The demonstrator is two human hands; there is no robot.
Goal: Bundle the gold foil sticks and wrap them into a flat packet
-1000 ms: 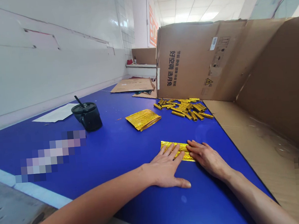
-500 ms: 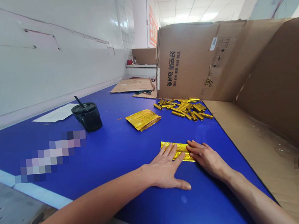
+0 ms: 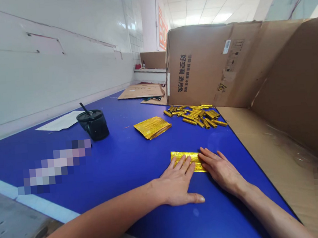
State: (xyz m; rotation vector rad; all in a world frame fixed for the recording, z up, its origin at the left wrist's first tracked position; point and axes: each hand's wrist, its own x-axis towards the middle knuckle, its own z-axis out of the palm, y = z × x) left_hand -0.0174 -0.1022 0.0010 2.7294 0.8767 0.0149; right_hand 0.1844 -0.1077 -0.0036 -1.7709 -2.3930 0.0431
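A small sheet of shiny gold foil paper [image 3: 197, 166] lies flat on the blue tabletop [image 3: 129, 165], creased lengthwise. My left hand [image 3: 177, 181] rests flat on its left part, fingers spread and thumb stuck out to the side. On the sheet's right end lie the outstretched fingers of my right hand [image 3: 220, 169]; its thumb is hidden. Beyond my hands sits a stack of gold foil paper [image 3: 152, 127]. Several gold foil rolls [image 3: 194, 114] are heaped farther back on the right.
A black lidded mug [image 3: 94, 124] with a stick in it stands at left, beside a white paper sheet [image 3: 61, 121]. Flattened cardboard [image 3: 141, 91] lies at the back. A large cardboard box [image 3: 204, 64] walls off the right side, along the table edge.
My left hand has slid slightly toward me, its fingers now closer together. My right hand has shifted a little, its fingers more extended. The foil sheet stays in place.
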